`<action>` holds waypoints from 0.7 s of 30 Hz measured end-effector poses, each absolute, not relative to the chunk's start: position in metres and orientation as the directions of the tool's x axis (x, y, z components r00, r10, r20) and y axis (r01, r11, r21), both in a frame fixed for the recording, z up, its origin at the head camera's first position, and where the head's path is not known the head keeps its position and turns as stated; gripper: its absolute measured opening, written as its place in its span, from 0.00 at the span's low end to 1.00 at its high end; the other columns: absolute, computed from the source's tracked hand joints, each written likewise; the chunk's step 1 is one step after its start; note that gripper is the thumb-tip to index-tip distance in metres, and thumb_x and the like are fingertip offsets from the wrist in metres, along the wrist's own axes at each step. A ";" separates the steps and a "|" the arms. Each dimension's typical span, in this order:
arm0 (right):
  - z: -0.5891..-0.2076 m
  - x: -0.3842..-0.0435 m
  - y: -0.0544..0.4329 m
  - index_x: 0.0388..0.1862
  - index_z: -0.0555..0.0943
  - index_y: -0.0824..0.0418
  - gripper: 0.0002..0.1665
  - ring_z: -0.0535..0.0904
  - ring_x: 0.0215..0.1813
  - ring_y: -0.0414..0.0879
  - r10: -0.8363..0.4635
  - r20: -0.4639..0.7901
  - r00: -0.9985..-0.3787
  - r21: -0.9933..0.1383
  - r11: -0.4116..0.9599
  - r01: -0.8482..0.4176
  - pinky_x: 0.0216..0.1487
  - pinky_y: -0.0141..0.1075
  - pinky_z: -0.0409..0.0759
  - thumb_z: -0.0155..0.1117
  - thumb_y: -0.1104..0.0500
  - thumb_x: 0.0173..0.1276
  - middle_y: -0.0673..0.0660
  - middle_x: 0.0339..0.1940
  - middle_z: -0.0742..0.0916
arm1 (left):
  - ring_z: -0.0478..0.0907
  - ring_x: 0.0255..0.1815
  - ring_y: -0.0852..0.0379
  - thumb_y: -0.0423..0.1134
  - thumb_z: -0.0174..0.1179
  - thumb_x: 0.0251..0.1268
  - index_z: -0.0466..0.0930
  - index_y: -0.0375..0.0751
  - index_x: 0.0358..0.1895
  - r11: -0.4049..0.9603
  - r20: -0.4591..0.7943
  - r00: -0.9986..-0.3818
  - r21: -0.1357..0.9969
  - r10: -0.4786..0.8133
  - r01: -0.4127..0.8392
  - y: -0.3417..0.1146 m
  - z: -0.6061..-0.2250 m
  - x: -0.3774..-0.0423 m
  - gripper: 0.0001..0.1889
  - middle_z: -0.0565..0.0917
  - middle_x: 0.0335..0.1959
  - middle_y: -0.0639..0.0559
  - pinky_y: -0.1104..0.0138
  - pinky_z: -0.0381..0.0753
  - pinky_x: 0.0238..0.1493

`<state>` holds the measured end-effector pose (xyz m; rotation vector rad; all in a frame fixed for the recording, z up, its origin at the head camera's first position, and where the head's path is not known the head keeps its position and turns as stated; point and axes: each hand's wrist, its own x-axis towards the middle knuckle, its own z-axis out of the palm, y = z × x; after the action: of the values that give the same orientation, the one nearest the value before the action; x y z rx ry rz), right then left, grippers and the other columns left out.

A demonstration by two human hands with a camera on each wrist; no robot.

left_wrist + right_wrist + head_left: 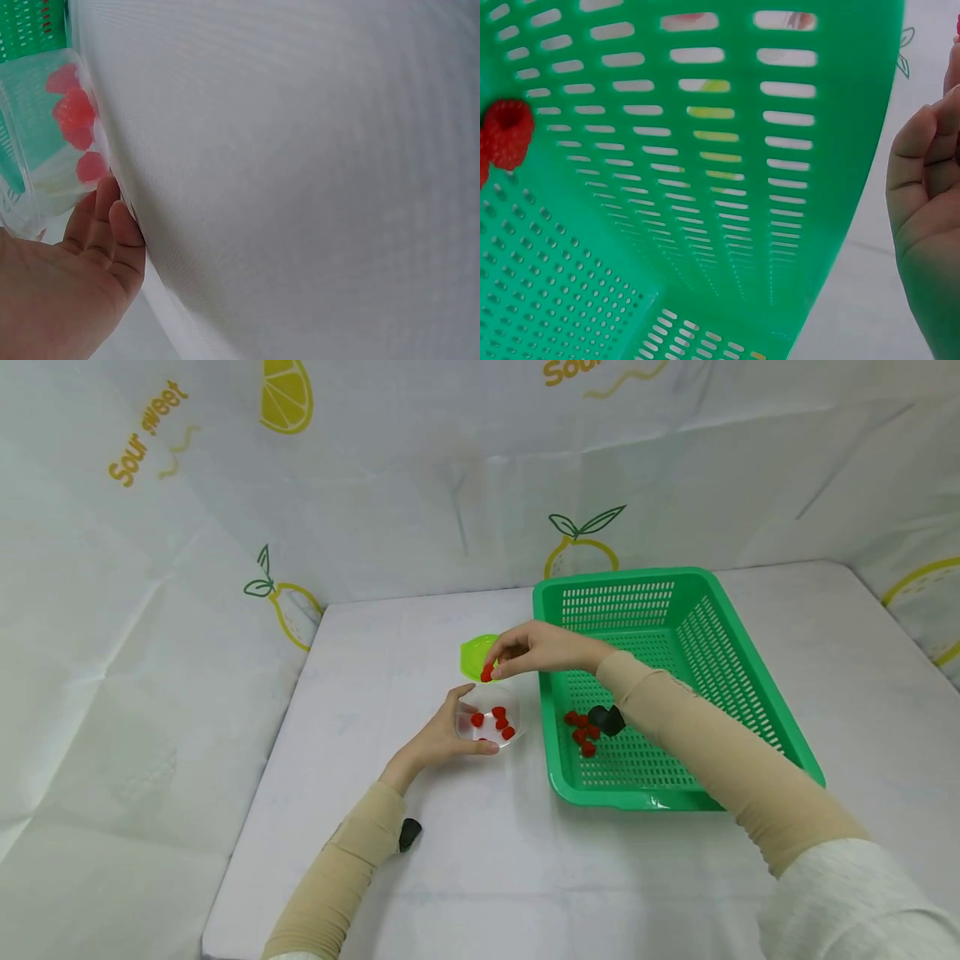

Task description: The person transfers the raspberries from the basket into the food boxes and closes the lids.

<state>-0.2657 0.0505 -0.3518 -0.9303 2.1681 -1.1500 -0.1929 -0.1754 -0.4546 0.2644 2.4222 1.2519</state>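
My left hand (437,742) grips a clear plastic container (486,697) by its side, thumb at the near rim and fingers at the far rim. Several red raspberries (501,723) lie inside it; the left wrist view shows them through the clear wall (34,82). Between the thumb and fingertips of my right hand (553,647) a raspberry (487,673) is pinched, just above the container's far side. Behind it lies a yellow-green lid or dish (474,655), partly covered by the hand. More raspberries (587,749) sit in the green basket (556,777), at its near left.
The slotted plastic basket stands right of the container, its raised wall (832,172) beneath my right forearm. A black wrist camera (603,720) hangs over the basket, another (409,834) by my left forearm. White printed cloth (420,510) rises behind the table.
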 end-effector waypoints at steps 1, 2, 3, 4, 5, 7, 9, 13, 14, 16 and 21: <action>-0.353 -0.266 0.049 0.45 0.82 0.54 0.12 0.76 0.43 0.57 -0.772 -0.121 -0.624 -0.849 0.406 -0.338 0.46 0.38 0.77 0.63 0.53 0.64 0.60 0.36 0.82 | 0.65 0.64 0.53 0.62 0.71 0.38 0.45 0.61 0.70 0.579 -0.257 -0.903 0.815 0.346 -0.010 -0.175 -0.454 -0.193 0.55 0.69 0.60 0.55 0.48 0.66 0.65; -0.354 -0.267 0.047 0.45 0.82 0.54 0.12 0.76 0.43 0.59 -0.780 -0.124 -0.613 -0.844 0.408 -0.348 0.45 0.37 0.77 0.63 0.53 0.64 0.62 0.36 0.82 | 0.65 0.64 0.53 0.62 0.71 0.38 0.45 0.62 0.70 0.576 -0.253 -0.902 0.817 0.350 -0.006 -0.175 -0.454 -0.193 0.55 0.70 0.60 0.55 0.48 0.66 0.65; -0.356 -0.268 0.045 0.45 0.82 0.54 0.12 0.76 0.43 0.59 -0.787 -0.129 -0.603 -0.836 0.413 -0.361 0.45 0.37 0.76 0.63 0.53 0.64 0.63 0.36 0.82 | 0.65 0.64 0.53 0.62 0.71 0.38 0.45 0.62 0.70 0.575 -0.249 -0.901 0.818 0.355 0.000 -0.175 -0.454 -0.193 0.55 0.70 0.60 0.55 0.48 0.66 0.65; -0.357 -0.268 0.043 0.45 0.82 0.54 0.12 0.76 0.42 0.58 -0.795 -0.135 -0.592 -0.827 0.420 -0.375 0.43 0.36 0.76 0.63 0.53 0.64 0.63 0.36 0.82 | 0.65 0.64 0.53 0.62 0.71 0.38 0.44 0.62 0.70 0.574 -0.248 -0.900 0.819 0.359 0.004 -0.175 -0.454 -0.193 0.55 0.70 0.60 0.55 0.48 0.66 0.65; -0.357 -0.268 0.042 0.45 0.82 0.54 0.12 0.76 0.41 0.56 -0.801 -0.142 -0.581 -0.814 0.429 -0.392 0.42 0.35 0.75 0.63 0.53 0.64 0.62 0.35 0.82 | 0.65 0.64 0.52 0.62 0.71 0.38 0.44 0.62 0.70 0.574 -0.248 -0.898 0.819 0.364 0.006 -0.175 -0.454 -0.193 0.55 0.70 0.60 0.55 0.47 0.66 0.64; -0.359 -0.268 0.038 0.45 0.82 0.54 0.12 0.76 0.39 0.51 -0.808 -0.159 -0.567 -0.780 0.455 -0.429 0.39 0.33 0.74 0.63 0.53 0.64 0.58 0.33 0.82 | 0.65 0.64 0.53 0.62 0.71 0.39 0.44 0.63 0.70 0.577 -0.253 -0.894 0.817 0.369 0.008 -0.174 -0.454 -0.194 0.55 0.69 0.60 0.56 0.47 0.67 0.63; -0.359 -0.268 0.034 0.45 0.82 0.53 0.12 0.75 0.38 0.46 -0.808 -0.179 -0.562 -0.743 0.485 -0.461 0.39 0.32 0.74 0.63 0.53 0.64 0.54 0.32 0.82 | 0.65 0.64 0.53 0.62 0.71 0.39 0.44 0.63 0.70 0.580 -0.255 -0.893 0.815 0.371 0.008 -0.174 -0.455 -0.194 0.54 0.70 0.60 0.56 0.47 0.67 0.63; -0.361 -0.268 0.026 0.45 0.82 0.53 0.12 0.75 0.37 0.43 -0.814 -0.203 -0.544 -0.678 0.518 -0.522 0.39 0.32 0.75 0.63 0.53 0.64 0.51 0.32 0.82 | 0.65 0.63 0.53 0.59 0.71 0.41 0.44 0.62 0.70 0.583 -0.258 -0.895 0.812 0.364 0.003 -0.174 -0.455 -0.194 0.54 0.70 0.59 0.56 0.48 0.68 0.62; -0.362 -0.268 0.024 0.46 0.82 0.53 0.13 0.75 0.37 0.43 -0.818 -0.208 -0.536 -0.665 0.520 -0.536 0.39 0.32 0.75 0.62 0.53 0.64 0.53 0.32 0.83 | 0.65 0.63 0.53 0.58 0.71 0.41 0.44 0.62 0.70 0.583 -0.258 -0.896 0.812 0.362 0.002 -0.174 -0.455 -0.194 0.53 0.70 0.59 0.56 0.48 0.68 0.62; -0.365 -0.269 0.021 0.47 0.82 0.54 0.13 0.75 0.36 0.43 -0.825 -0.221 -0.520 -0.639 0.525 -0.562 0.38 0.31 0.75 0.62 0.53 0.64 0.55 0.33 0.84 | 0.65 0.63 0.53 0.57 0.71 0.42 0.44 0.62 0.70 0.583 -0.258 -0.897 0.813 0.360 0.000 -0.175 -0.455 -0.194 0.53 0.70 0.59 0.55 0.49 0.68 0.63; -0.370 -0.269 0.014 0.47 0.82 0.53 0.13 0.75 0.35 0.42 -0.821 -0.264 -0.507 -0.557 0.559 -0.614 0.36 0.30 0.74 0.61 0.52 0.65 0.54 0.33 0.84 | 0.64 0.64 0.52 0.57 0.71 0.43 0.45 0.63 0.70 0.582 -0.259 -0.897 0.813 0.357 -0.003 -0.175 -0.454 -0.193 0.52 0.69 0.60 0.52 0.48 0.66 0.64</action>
<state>-0.2687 0.0142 -0.3700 -1.1520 2.2907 -0.5437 -0.1932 -0.1755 -0.4537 0.2849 2.4185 1.2435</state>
